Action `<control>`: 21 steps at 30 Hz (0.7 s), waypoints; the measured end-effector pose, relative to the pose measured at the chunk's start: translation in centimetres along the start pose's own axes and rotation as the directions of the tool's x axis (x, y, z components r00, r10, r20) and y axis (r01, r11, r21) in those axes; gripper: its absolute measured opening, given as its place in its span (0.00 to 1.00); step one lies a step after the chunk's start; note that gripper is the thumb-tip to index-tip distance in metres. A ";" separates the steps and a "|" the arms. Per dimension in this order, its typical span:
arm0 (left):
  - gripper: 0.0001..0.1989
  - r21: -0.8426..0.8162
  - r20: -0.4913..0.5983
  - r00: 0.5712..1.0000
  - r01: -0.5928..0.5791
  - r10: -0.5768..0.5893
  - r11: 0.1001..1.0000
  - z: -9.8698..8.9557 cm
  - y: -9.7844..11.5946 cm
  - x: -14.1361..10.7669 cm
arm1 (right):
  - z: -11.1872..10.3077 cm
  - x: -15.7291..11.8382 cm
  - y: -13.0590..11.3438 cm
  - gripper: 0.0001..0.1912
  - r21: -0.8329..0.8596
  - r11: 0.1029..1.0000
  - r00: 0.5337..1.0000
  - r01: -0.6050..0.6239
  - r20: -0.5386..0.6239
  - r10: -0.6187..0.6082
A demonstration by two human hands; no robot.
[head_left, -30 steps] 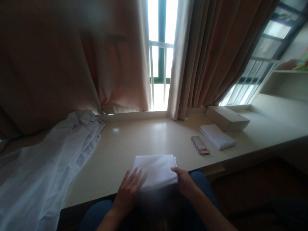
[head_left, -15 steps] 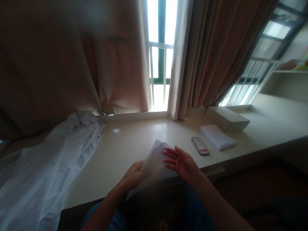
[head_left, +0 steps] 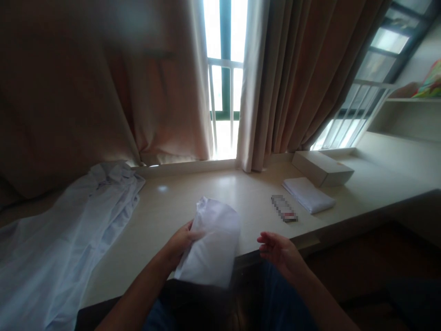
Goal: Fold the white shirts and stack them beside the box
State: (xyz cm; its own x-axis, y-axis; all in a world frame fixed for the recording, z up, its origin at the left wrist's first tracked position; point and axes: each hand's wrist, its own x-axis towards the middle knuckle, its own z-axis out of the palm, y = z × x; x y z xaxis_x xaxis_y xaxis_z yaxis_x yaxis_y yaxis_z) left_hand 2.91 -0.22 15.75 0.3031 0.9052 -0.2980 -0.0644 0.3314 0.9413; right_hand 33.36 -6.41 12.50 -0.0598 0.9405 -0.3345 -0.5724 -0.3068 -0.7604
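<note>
My left hand (head_left: 184, 240) grips the left edge of a folded white cloth (head_left: 215, 246), its thumb lying on top. The cloth is tilted over the table's front edge, its lower end hanging above my lap. To the right, apart from the cloth, my right hand (head_left: 277, 250) is empty, with its fingers loosely bent and a little apart. Another folded white cloth (head_left: 308, 195) lies flat on the table at the right, beside a blurred-out oblong item (head_left: 284, 208).
A large heap of loose white fabric (head_left: 65, 230) spreads along the left of the pale table (head_left: 165, 202). At the back right stands a closed pale box (head_left: 322, 169). Brown curtains (head_left: 165, 92) hang behind, and a shelf (head_left: 409, 115) is at the right.
The right hand has drawn away from the cloth, right and down. In my left hand the cloth has turned to show more of its broad face.
</note>
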 end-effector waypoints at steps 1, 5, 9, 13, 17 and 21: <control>0.32 0.112 -0.062 0.994 -0.081 0.089 0.990 -0.3 1.0 0.6 | -0.2 0.0 0.6 0.13 0.002 1.000 1.000 -0.007 0.003 0.006; 0.28 0.772 -0.080 0.849 -0.279 0.523 0.571 0.2 3.2 2.1 | -1.0 0.9 2.9 0.15 0.018 0.995 0.995 -0.094 0.043 0.093; 0.26 0.906 0.374 0.772 -0.422 0.514 -0.027 1.0 -0.2 2.5 | -1.8 2.1 4.4 0.22 0.136 0.957 0.966 -0.255 0.081 0.245; 0.23 0.739 0.663 0.623 -0.631 0.415 -0.235 -1.0 -7.1 2.8 | -2.2 1.9 5.7 0.33 0.222 0.928 0.948 -0.299 0.180 0.263; 0.25 0.807 0.580 0.637 -0.536 0.507 -0.249 -3.2 -12.4 2.6 | -1.7 1.2 8.4 0.30 0.239 0.929 0.957 -0.282 0.145 0.253; 0.30 0.906 0.417 0.709 -0.370 0.568 -0.203 -2.1 -14.7 1.2 | -0.3 0.9 11.8 0.28 0.228 0.958 0.985 -0.172 0.059 0.163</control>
State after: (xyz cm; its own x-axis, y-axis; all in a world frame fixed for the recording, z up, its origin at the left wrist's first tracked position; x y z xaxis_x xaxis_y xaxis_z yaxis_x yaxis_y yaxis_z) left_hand 2.26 -3.43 1.19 0.5749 0.7194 0.3898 0.7628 -0.6436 0.0630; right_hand 26.78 -9.20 3.10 -0.2006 0.8851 -0.4199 -0.7247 -0.4225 -0.5443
